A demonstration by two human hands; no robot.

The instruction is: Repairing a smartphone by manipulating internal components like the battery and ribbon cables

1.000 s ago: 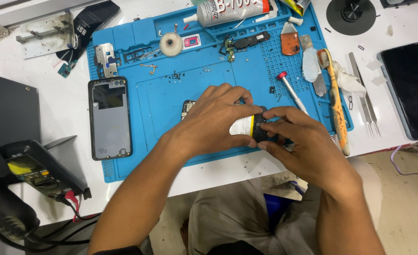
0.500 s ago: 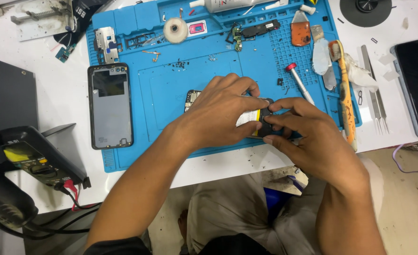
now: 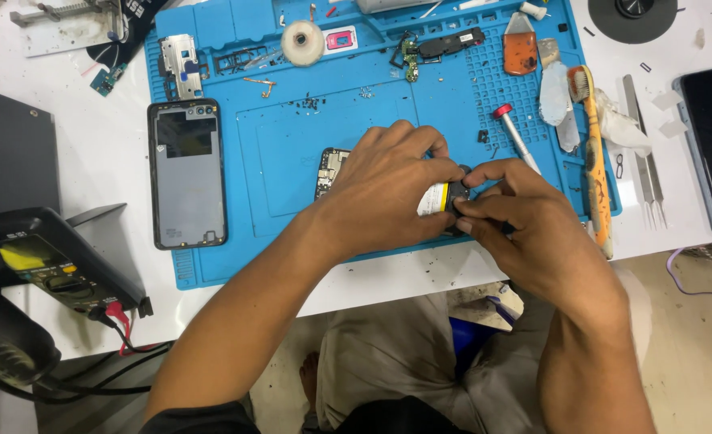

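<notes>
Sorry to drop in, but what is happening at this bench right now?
A person works over a blue repair mat. The left hand and right hand pinch a small yellow-and-black part between them, above a circuit board. An opened phone shell lies left; a red-tipped screwdriver lies right.

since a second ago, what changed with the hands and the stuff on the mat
Little changed. The left hand and right hand stay pinched together on the small black and white-yellow part over the blue mat; the right fingers close in a bit tighter. Everything seems to slide up and left, but that looks like the camera moving. The phone back shell, red-tipped screwdriver and orange toothbrush lie as before.
</notes>
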